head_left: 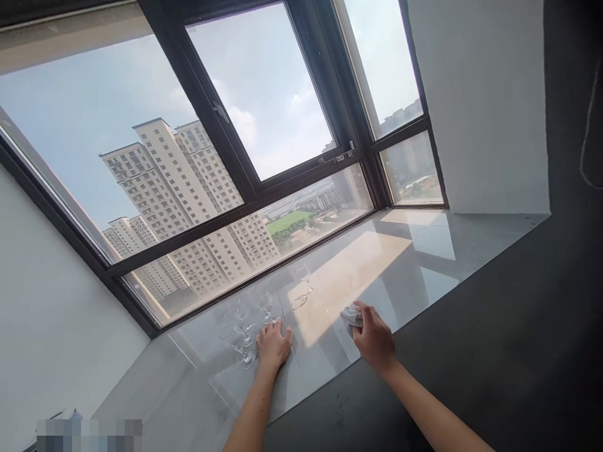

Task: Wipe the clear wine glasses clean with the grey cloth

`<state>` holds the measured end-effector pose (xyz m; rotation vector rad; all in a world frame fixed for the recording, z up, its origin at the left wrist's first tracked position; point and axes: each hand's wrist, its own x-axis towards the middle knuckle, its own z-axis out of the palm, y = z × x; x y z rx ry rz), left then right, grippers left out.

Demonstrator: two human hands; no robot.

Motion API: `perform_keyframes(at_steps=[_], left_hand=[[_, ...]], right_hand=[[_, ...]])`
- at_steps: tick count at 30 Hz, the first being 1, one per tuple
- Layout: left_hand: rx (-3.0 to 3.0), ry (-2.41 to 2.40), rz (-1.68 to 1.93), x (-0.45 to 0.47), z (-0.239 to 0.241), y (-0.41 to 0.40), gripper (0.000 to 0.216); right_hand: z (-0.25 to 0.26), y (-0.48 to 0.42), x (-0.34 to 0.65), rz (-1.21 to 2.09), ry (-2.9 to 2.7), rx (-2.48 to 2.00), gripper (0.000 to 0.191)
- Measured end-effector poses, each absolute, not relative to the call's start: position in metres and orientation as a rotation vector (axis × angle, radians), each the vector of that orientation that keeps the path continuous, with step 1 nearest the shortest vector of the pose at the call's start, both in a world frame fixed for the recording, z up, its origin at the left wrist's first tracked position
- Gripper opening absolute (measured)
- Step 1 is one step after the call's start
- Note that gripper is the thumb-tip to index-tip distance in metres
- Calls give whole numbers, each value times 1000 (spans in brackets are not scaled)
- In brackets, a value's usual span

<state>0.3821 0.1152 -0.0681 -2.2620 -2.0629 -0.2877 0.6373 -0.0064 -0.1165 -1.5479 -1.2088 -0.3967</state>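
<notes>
My right hand point(375, 338) is closed around a crumpled whitish cloth point(351, 315) just above or on the glossy windowsill point(325, 361); whether it touches the surface I cannot tell. My left hand point(274, 344) lies with fingers spread, palm down, on the sill. Just left of it stand several clear stemmed glasses point(245, 336), hard to tell apart against the shiny stone. Another stemmed glass point(308, 282) is apart from these, farther back between the two hands, at the edge of a sunlit patch.
A dark-framed window point(254, 191) runs along the back of the sill, with a handle point(220, 112) on its frame. White walls point(485, 113) close off both sides. The sill's front edge drops to a dark grey surface point(471, 351). A blurred-out object is at bottom left.
</notes>
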Motion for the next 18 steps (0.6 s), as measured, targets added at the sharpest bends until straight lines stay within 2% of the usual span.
perform_keyframes(at_steps=[14,18], left_hand=[[-2090,-2232,-279,384,-70,104,63],[-1961,-2252,-365,386,-65,94,52]], right_hand=[[-115,-8,637,-371,-1215,-1552,39],[-114,-9,637,-374,-1205,-1555,40]])
